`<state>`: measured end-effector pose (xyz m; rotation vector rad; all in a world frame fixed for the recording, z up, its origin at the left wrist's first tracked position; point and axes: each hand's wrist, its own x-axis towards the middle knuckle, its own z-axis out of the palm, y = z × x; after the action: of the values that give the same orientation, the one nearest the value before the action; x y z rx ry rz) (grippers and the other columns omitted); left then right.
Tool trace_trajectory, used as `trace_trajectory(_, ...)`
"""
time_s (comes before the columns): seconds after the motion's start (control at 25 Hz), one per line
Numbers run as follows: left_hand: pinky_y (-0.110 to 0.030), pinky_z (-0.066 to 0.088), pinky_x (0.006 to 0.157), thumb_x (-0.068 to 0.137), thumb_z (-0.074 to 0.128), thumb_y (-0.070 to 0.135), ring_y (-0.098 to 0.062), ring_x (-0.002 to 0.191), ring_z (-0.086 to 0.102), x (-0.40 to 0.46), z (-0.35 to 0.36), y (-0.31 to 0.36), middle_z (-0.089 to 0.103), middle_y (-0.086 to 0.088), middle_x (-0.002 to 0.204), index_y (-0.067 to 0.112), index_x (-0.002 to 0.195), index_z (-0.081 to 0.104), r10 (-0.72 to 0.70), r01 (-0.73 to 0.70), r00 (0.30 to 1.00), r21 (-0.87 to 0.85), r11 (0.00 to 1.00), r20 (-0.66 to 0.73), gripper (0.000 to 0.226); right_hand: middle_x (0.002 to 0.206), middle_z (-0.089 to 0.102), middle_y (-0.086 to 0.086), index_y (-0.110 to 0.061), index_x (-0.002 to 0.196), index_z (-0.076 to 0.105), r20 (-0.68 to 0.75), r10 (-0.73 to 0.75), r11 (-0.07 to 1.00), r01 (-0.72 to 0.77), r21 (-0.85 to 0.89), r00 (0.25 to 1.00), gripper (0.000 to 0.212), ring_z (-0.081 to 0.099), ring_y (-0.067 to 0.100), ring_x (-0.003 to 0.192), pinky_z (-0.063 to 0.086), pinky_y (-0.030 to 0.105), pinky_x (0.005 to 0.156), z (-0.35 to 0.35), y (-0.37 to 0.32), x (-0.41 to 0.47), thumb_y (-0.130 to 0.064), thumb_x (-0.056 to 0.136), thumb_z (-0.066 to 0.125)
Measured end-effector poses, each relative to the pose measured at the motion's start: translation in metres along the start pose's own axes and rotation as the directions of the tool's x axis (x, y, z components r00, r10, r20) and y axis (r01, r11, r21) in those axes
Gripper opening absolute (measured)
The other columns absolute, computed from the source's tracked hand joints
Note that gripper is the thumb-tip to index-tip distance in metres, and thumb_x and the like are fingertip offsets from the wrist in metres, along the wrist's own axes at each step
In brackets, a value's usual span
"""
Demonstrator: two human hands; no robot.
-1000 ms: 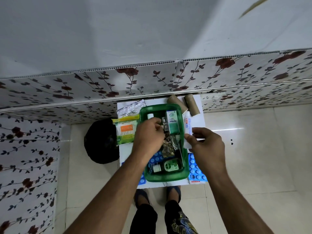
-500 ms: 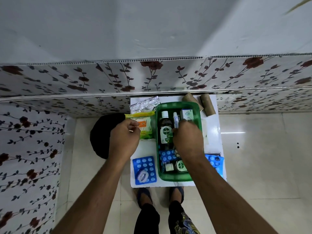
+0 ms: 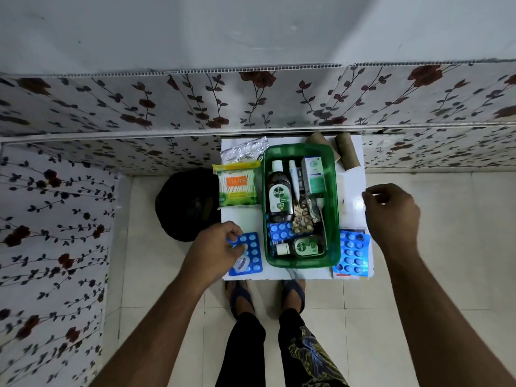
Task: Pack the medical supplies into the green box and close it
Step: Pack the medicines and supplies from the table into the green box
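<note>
we see the green box (image 3: 333, 219) open at the centre of the frame on a small white table (image 3: 243, 219). inside it lie a large dettol bottle (image 3: 279, 195), a slim white tube (image 3: 293, 178), a white-and-green carton (image 3: 315, 175), a blue blister strip (image 3: 280, 231) and a small dettol bottle (image 3: 303, 246) at the lower end. the left hand (image 3: 216, 251), left of the box, has its fingertips curled together on the edge of a blue blister pack (image 3: 252, 254) (whether it is lifted we cannot tell). the right hand (image 3: 393, 213), at centre right, hovers past the table edge, fingers loosely curled and holding nothing. a cotton swab packet (image 3: 237, 184), a foil strip (image 3: 243, 150), another blue blister pack (image 3: 353, 254) and two cardboard rolls (image 3: 346, 150) lie outside the box.
</note>
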<state>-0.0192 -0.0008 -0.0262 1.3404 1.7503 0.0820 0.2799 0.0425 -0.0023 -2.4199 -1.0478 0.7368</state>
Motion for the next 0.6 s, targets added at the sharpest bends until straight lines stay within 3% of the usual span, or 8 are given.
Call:
trace_trajectory(0.08,-0.032,0.053,0.073,0.070,0.081,0.033,-0.013,0.082,0.062,-0.011,0.014,-0.008,0.062,0.005,0.097,0.027,0.101,0.064,0.014,-0.020,0.999,0.120,0.993,0.052,0.036,0.094,0.073,0.006,-0.016,0.109,0.069,0.167,0.060,0.997,-0.050,-0.064,0.984,0.027,0.065,0.026,0.088,0.042,0.027,0.076,0.021,0.018,0.018,-0.028,0.085,0.067)
trace_trajectory(0.2,-0.033,0.051,0.074,0.066,0.079,0.038,-0.016,0.093,0.061,-0.015,0.025,-0.014,0.059,0.006,0.105,0.028,0.109,0.058,0.030,-0.042,0.998,0.284,0.958,0.048,0.048,0.096,0.074,0.006,-0.018,0.111,0.067,0.281,0.093,0.994,-0.072,-0.083,0.955,0.037,0.067,0.026,0.095,0.051,0.035,0.088,0.049,0.028,0.032,-0.034,0.078,0.073)
trace_trajectory(0.28,-0.033,0.051,0.073,0.069,0.076,0.033,-0.019,0.095,0.061,-0.013,0.028,-0.014,0.059,0.003,0.108,0.026,0.110,0.056,0.040,-0.050,0.999,0.351,0.935,0.036,0.046,0.096,0.075,0.009,-0.019,0.108,0.067,0.282,0.084,0.995,-0.065,-0.076,0.956,0.037,0.069,0.028,0.093,0.053,0.039,0.088,0.058,0.030,0.035,-0.034,0.075,0.073)
trace_trajectory(0.44,-0.032,0.049,0.070,0.071,0.071,0.026,-0.023,0.095,0.061,-0.017,0.025,0.005,0.058,-0.001,0.105,0.022,0.110,0.060,0.031,-0.050,0.998,0.373,0.927,0.056,0.041,0.098,0.075,0.009,-0.016,0.107,0.070,0.261,0.087,0.996,-0.084,-0.022,0.961,0.036,0.068,0.028,0.095,0.052,0.034,0.086,0.057,0.032,0.037,-0.028,0.074,0.076)
trace_trajectory(0.52,-0.032,0.050,0.069,0.071,0.071,0.024,-0.022,0.089,0.062,-0.027,0.008,0.022,0.059,0.001,0.100,0.023,0.107,0.062,0.049,-0.037,0.999,0.359,0.932,-0.022,0.037,0.096,0.075,0.008,-0.015,0.106,0.072,0.262,0.097,0.993,-0.110,0.035,0.960,0.035,0.069,0.029,0.093,0.054,0.038,0.087,0.048,0.032,0.035,-0.027,0.074,0.076)
trace_trajectory(0.6,-0.032,0.051,0.071,0.071,0.074,0.022,-0.018,0.085,0.063,-0.035,-0.012,0.046,0.063,0.005,0.097,0.022,0.105,0.062,0.153,-0.104,0.972,0.257,0.961,-0.179,0.036,0.089,0.074,0.006,-0.017,0.103,0.071,0.227,0.104,0.986,-0.130,0.106,0.968,0.032,0.071,0.031,0.085,0.057,0.045,0.083,0.033,0.031,0.029,-0.029,0.073,0.075)
